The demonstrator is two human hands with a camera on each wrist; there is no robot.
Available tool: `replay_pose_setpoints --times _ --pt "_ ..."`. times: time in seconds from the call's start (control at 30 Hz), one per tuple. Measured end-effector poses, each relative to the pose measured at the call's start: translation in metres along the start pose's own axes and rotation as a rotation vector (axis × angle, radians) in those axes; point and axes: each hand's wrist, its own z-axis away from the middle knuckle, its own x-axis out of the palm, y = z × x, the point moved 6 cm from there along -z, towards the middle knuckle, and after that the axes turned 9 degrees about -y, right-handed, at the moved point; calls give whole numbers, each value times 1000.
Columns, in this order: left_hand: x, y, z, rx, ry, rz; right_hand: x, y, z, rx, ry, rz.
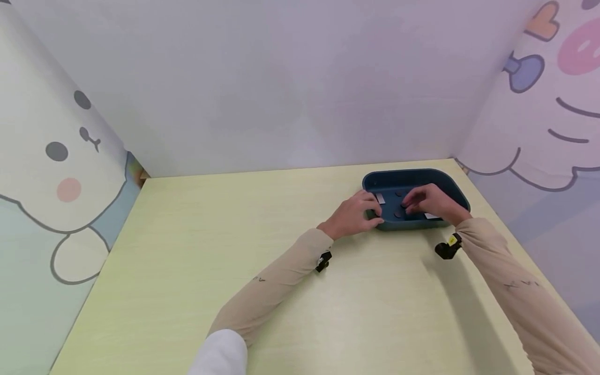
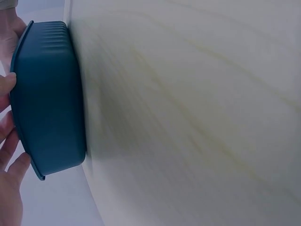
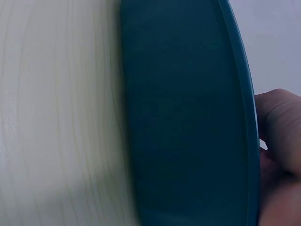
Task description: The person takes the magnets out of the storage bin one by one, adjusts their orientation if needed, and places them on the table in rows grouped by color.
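A dark blue, rounded tray (image 1: 412, 225) sits at the far right of the table. Inside lie small dark pieces (image 1: 397, 214) and white card-like pieces (image 1: 380, 198); their exact kind is too small to tell. At the tray's left end, my left hand (image 1: 353, 214) holds the rim with curled fingers, which also show along the edge in the left wrist view. My right hand (image 1: 432, 202) reaches in over the near right side and pinches a small dark piece (image 1: 403, 205). In the right wrist view the tray wall (image 3: 188, 113) hides its fingertips.
The light wooden table (image 1: 211, 234) extends to the left and toward me. A pale wall (image 1: 281, 88) stands behind it, with cartoon-printed panels (image 1: 539, 104) at both sides. Small black cameras (image 1: 448, 247) hang at the wrists.
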Motion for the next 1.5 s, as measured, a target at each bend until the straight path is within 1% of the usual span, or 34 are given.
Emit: replay_pose_setpoints --times 0.13,0.27,0.6,0.77,0.83,1.07,1.3,1.5 --pt "0 0 0 1 3 3 2 2 -5 0 -19 -20" --pt "0 0 0 1 -2 11 4 3 -9 11 -26 -1" --pt "2 -2 0 3 -1 16 9 -2 -17 -20 -9 163" --pt "1 -1 -1 -6 -8 21 13 -1 -21 -52 -25 178" --pt "1 -1 -1 -9 -11 20 14 -1 -23 -50 -36 178" --pt "1 -1 -2 -14 -28 23 18 -6 -22 -23 -53 216" --pt "0 -1 -1 -14 -40 30 20 -13 -21 -58 -30 262" --pt "0 0 -1 -8 -39 26 22 -15 -20 -50 -21 295"
